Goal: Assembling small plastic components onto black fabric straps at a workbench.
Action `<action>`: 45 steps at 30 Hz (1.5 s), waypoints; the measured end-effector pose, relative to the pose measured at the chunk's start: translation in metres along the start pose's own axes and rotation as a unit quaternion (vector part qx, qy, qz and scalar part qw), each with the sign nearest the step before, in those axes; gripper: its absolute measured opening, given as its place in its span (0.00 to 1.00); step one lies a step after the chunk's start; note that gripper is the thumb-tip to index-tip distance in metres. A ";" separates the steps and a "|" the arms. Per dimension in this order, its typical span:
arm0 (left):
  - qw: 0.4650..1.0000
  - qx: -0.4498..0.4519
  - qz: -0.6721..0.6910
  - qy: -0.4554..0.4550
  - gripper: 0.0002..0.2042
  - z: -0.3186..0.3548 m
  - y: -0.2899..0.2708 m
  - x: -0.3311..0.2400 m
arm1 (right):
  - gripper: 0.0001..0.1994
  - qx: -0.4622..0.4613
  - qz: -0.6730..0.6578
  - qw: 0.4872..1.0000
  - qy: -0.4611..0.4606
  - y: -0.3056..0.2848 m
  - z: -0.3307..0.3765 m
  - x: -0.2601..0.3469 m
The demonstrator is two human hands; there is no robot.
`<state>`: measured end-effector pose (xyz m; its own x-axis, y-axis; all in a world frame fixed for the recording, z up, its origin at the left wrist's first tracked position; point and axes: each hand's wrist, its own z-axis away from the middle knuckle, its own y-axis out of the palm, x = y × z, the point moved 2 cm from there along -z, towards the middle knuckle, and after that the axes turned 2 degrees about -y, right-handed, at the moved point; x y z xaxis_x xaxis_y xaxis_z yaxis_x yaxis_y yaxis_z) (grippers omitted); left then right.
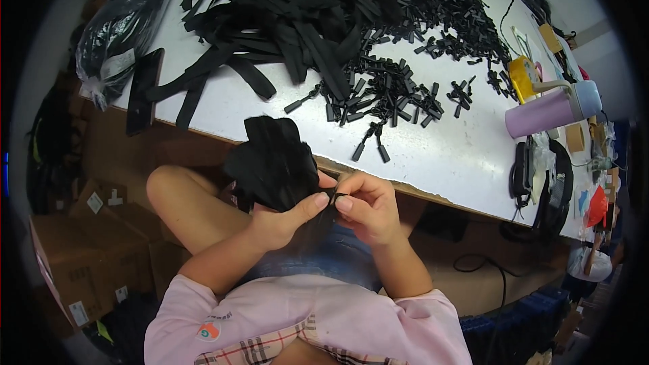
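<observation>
1. I count two hands at work. The left hand [280,223] grips a bundle of black straps [274,162], thumb pressed against it. The right hand [368,206] pinches a small black piece [336,195] between thumb and forefinger, right where the hands meet over the lap.
2. On the white table [446,155] at twelve o'clock, I see one big heap of black straps [284,13] and a scatter of small black pullers [392,88], too many to count.
3. At two o'clock lies one lilac bottle [551,109] on its side, with one yellow object [522,76] beside it.
4. At ten o'clock sits one black plastic bag [125,20].
5. At eight o'clock, I see brown cartons [81,257] carrying small white rectangular labels.
</observation>
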<state>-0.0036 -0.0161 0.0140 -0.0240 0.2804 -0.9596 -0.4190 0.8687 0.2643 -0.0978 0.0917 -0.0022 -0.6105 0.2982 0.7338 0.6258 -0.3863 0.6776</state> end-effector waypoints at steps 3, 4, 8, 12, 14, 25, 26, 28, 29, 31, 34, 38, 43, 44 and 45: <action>0.999 0.038 -0.019 0.017 0.10 0.001 -0.002 0.006 | 0.03 0.010 0.003 0.997 0.076 -0.003 0.001 0.005; 0.999 0.039 -0.019 0.016 0.10 0.001 0.000 0.005 | 0.03 0.010 0.002 0.997 0.076 -0.003 0.000 0.007; 0.999 0.019 -0.028 0.009 0.08 -0.001 0.007 0.001 | 0.03 0.016 -0.001 0.995 0.102 -0.007 0.000 0.007; 0.999 0.031 -0.019 0.014 0.08 -0.001 0.005 0.004 | 0.03 0.015 -0.006 0.995 0.097 -0.007 -0.001 0.005; 1.000 0.013 -0.008 0.001 0.09 -0.002 0.007 0.002 | 0.03 -0.019 0.064 0.998 0.014 -0.003 -0.001 0.000; 0.994 -0.063 -0.084 0.025 0.10 0.001 0.012 0.006 | 0.02 -0.063 0.387 0.891 -0.227 -0.002 0.000 -0.004; 0.994 -0.056 -0.085 0.039 0.10 0.002 0.012 0.004 | 0.02 -0.063 0.387 0.891 -0.227 -0.001 0.000 -0.003; 0.994 -0.049 -0.085 0.051 0.10 0.001 0.011 0.001 | 0.02 -0.036 0.283 0.946 -0.152 -0.002 0.001 -0.005; 0.995 -0.024 -0.094 0.028 0.10 0.000 0.010 0.000 | 0.02 -0.037 0.283 0.946 -0.152 -0.003 0.002 -0.003; 0.995 -0.001 -0.104 0.006 0.10 -0.001 0.005 0.003 | 0.04 -0.011 0.186 0.980 -0.063 -0.004 0.003 -0.004; 0.965 0.013 -0.248 0.090 0.10 -0.003 -0.001 0.011 | 0.05 -0.005 0.146 0.989 -0.001 -0.003 0.005 0.000; 0.972 0.007 -0.213 0.102 0.08 -0.004 0.003 0.008 | 0.05 -0.020 0.112 0.993 0.010 -0.007 0.006 -0.007; 0.995 -0.029 -0.082 -0.050 0.09 0.002 0.001 0.011 | 0.04 -0.024 0.406 0.866 -0.292 -0.002 0.004 -0.002; 0.995 -0.029 -0.082 -0.050 0.09 0.002 0.002 0.010 | 0.04 -0.024 0.406 0.866 -0.292 -0.002 0.005 -0.001; 0.996 -0.019 -0.080 -0.031 0.10 0.002 0.003 0.009 | 0.04 -0.029 0.403 0.872 -0.278 -0.001 0.006 0.000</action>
<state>-0.0035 -0.0104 0.0064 0.1007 0.1646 -0.9812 -0.4467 0.8887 0.1032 -0.0954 0.0978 -0.0022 0.3549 0.2807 0.8918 0.7079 -0.7037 -0.0602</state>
